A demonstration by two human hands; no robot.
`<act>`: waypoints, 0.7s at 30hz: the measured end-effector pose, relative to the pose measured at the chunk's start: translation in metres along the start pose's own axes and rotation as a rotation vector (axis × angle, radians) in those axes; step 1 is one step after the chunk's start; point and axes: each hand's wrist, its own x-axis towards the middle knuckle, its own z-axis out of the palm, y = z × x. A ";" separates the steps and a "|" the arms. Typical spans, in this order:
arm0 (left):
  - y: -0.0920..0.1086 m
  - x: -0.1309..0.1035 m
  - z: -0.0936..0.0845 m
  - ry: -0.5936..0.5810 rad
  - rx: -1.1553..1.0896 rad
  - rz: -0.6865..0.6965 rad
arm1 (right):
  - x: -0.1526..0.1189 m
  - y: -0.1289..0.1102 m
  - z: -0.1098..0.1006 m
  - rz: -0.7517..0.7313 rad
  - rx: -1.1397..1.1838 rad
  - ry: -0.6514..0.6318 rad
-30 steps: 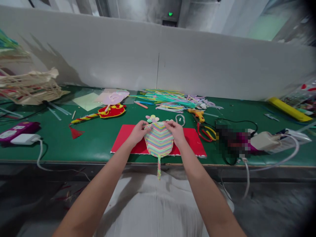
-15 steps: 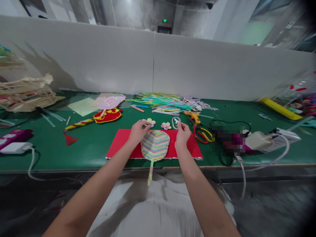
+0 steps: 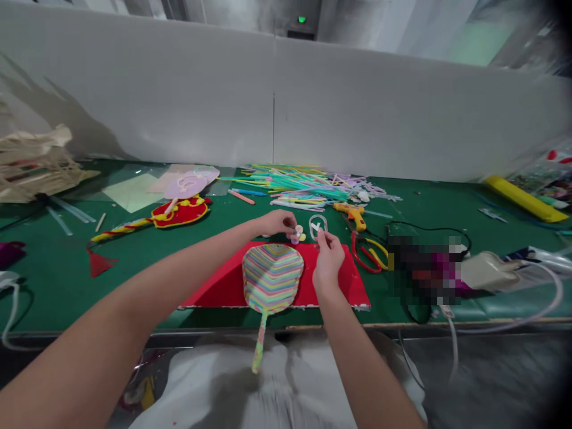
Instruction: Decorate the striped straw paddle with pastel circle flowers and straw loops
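Observation:
My left hand (image 3: 280, 223) is closed at a small pastel flower (image 3: 295, 235) behind the striped fan; whether it grips the flower is unclear. Near the clear looped piece (image 3: 318, 226), my right hand (image 3: 329, 250) has its fingertips pinched together; what they hold is too small to make out. The striped leaf-shaped fan (image 3: 272, 277) lies on a red board (image 3: 348, 286), its green-pink handle sticking out over the table's front edge.
Pastel strips (image 3: 304, 185) lie at the back, with an orange glue gun (image 3: 353, 214) and red-yellow pliers (image 3: 369, 253) at right. A red fan (image 3: 179, 213) with a tassel lies left. Cables and a yellow roll (image 3: 525, 199) are further right.
My left hand has moved right, from the larger flower to the smaller one. My right hand stays near the clear loop. The camera view has shifted, with the table's front edge lower.

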 end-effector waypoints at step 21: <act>0.019 -0.105 0.003 0.336 0.101 -0.101 | -0.011 0.002 0.001 0.060 -0.085 -0.008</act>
